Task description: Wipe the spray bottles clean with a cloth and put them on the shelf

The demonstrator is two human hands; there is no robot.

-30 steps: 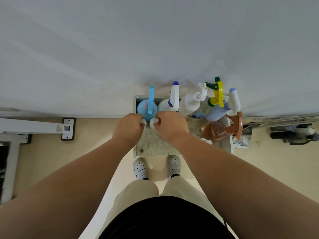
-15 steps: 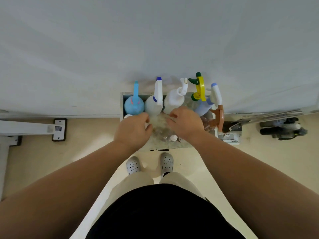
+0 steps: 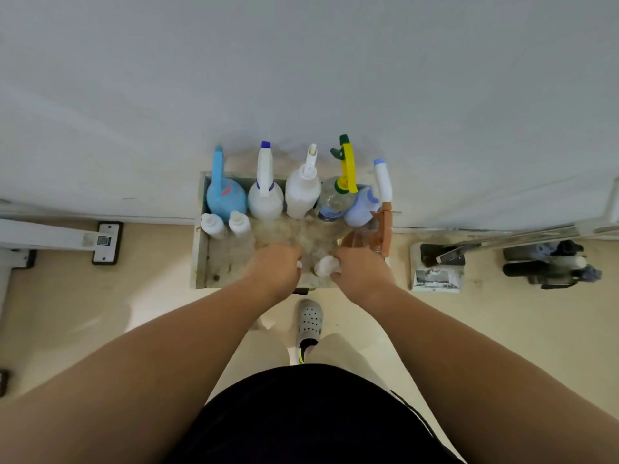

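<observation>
Against the pale wall, a low shelf (image 3: 227, 259) carries a row of spray bottles (image 3: 299, 195). Left hand (image 3: 274, 269) and right hand (image 3: 361, 272), close together, curl round a blurred white-capped bottle (image 3: 326, 265) over the shelf's front.

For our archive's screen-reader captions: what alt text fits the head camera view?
Seen from above, a person's left hand and right hand reach the front of a low shelf, the right holding a blurred white object. Five spray bottles line the white wall behind.
</observation>
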